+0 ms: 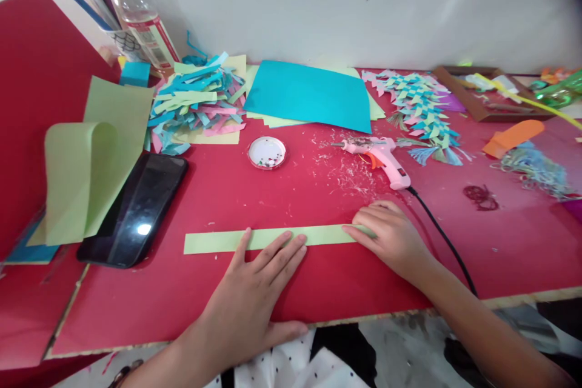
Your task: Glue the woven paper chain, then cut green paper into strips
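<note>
A light green paper strip lies lengthwise across the red table near its front edge. My left hand rests with fingers spread, its fingertips pressing on the middle of the strip. The strip's right end is in my right hand, whose fingers are curled and thumb lies along the paper. That end is partly hidden by the fingers. Beyond my right hand a pink glue gun lies on its side, nozzle to the left, among thin stringy scraps.
A small white lid holds tiny bits. Blue paper sheets, a pile of cut strips and woven paper pieces lie along the wall. A black phone sits left, partly under curled green paper. A cord runs off the front edge.
</note>
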The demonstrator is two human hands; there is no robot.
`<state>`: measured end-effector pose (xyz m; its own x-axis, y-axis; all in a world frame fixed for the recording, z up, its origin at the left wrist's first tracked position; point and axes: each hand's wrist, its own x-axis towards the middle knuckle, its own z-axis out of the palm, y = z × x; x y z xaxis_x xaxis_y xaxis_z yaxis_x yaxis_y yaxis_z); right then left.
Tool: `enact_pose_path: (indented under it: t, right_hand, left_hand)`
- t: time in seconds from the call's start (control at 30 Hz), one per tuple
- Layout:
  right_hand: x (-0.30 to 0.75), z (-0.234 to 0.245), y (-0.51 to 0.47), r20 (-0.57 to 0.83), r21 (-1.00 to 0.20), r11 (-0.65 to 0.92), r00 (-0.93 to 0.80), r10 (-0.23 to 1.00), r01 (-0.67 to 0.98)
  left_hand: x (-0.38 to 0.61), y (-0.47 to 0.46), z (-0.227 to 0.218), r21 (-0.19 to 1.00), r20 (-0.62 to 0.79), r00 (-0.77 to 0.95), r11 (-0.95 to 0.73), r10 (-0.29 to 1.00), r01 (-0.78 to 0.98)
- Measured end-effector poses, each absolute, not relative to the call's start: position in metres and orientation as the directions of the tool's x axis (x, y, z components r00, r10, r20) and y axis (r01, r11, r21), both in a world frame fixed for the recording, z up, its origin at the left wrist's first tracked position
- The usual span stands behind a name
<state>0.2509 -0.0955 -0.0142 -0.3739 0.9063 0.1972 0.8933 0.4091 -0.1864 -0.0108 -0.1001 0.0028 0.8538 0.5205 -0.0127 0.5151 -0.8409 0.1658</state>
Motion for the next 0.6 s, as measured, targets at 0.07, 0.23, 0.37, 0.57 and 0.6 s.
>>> enact_pose_path:
  t: [0.07, 0.23, 0.37, 0.57, 0.6]
  right_hand:
    - [0.251, -0.014, -0.096, 0.184, -0.177, 0.406, -0.375, 0.908, 0.897]
    - [0.258, -0.014, -0.099, 0.177, -0.180, 0.392, -0.362, 0.915, 0.902]
    - [0.262, -0.014, -0.104, 0.186, -0.220, 0.354, -0.317, 0.930, 0.909]
    - [0.260, -0.016, -0.110, 0.180, -0.303, 0.256, -0.209, 0.961, 0.918]
    - [0.261, -0.016, -0.111, 0.179, -0.308, 0.231, -0.182, 0.967, 0.923]
  left_hand:
    - [-0.012, -0.100, 0.003, 0.181, -0.014, 0.850, -0.835, 0.526, 0.520]
    - [-0.019, -0.101, 0.001, 0.165, -0.001, 0.822, -0.810, 0.570, 0.562]
    - [-0.029, -0.100, -0.001, 0.129, 0.010, 0.805, -0.800, 0.593, 0.587]
    - [-0.046, -0.104, -0.002, 0.086, 0.038, 0.750, -0.750, 0.660, 0.656]
    - [-0.049, -0.104, -0.002, 0.081, 0.042, 0.737, -0.737, 0.675, 0.671]
